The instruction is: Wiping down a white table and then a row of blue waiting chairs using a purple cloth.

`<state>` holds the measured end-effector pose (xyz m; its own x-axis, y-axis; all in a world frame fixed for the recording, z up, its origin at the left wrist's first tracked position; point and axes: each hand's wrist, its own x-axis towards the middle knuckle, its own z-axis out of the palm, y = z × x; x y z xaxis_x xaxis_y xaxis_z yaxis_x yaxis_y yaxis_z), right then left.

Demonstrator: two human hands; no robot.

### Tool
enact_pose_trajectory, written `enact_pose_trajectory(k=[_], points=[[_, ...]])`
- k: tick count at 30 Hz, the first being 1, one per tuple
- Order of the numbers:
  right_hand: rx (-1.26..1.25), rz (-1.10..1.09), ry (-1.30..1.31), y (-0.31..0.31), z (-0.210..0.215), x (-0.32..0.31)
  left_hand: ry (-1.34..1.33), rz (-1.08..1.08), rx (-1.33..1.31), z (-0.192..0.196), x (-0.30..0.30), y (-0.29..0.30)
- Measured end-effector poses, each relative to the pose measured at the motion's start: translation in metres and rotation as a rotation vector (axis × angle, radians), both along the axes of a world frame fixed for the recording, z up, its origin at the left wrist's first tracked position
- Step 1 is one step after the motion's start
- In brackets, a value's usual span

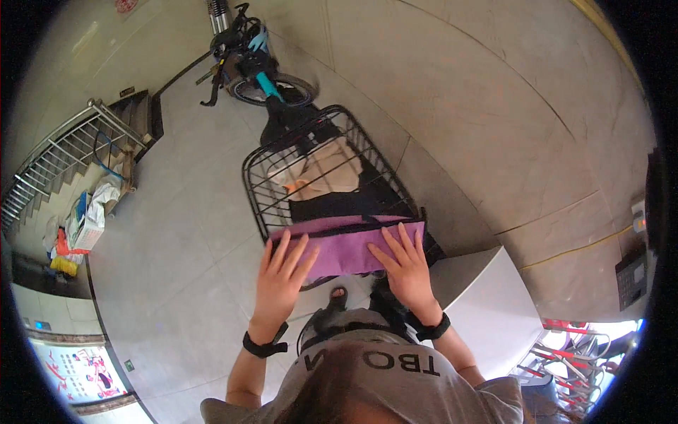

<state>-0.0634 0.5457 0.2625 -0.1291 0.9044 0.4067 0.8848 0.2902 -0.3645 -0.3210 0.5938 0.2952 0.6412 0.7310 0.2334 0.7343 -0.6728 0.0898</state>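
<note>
A purple cloth point(337, 258) with a dark band lies folded over the near side of a black wire basket point(245, 172). My left hand point(277, 286) rests on the cloth's left part with its fingers spread. On the right part, my right hand point(405, 277) also lies with fingers apart. Neither hand grips the cloth. Inside the basket are a beige cloth point(330, 169), a small orange patch and dark material point(353, 203). The basket sits at the rear of a bike point(267, 85) with a black seat and a teal frame.
A white box-like cabinet point(487, 304) stands close by on the right, beside a tiled wall. Stairs with a metal railing point(63, 159) are at the far left, with bags and boxes point(88, 219) near them. Red and metal frames point(572, 360) show at the lower right.
</note>
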Motion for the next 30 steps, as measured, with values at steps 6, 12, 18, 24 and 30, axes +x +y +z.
enact_pose_trajectory(k=[6,12,18,24,30], points=[[-0.052,0.038,-0.055,0.001,0.002,-0.054,-0.179,0.037,-0.152,-0.070,-0.033,-0.043],[-0.002,0.035,-0.274,0.041,-0.003,-0.056,-0.253,-0.028,-0.165,-0.052,-0.025,0.013],[0.150,-0.043,-0.229,0.112,0.012,-0.023,-0.198,-0.106,0.061,-0.025,-0.006,0.094],[-0.135,-0.043,-0.198,0.136,0.011,-0.018,-0.214,-0.023,0.001,-0.049,0.006,0.149],[-0.207,0.046,-0.149,0.080,0.017,-0.034,-0.101,-0.044,-0.099,-0.061,-0.014,0.096]])
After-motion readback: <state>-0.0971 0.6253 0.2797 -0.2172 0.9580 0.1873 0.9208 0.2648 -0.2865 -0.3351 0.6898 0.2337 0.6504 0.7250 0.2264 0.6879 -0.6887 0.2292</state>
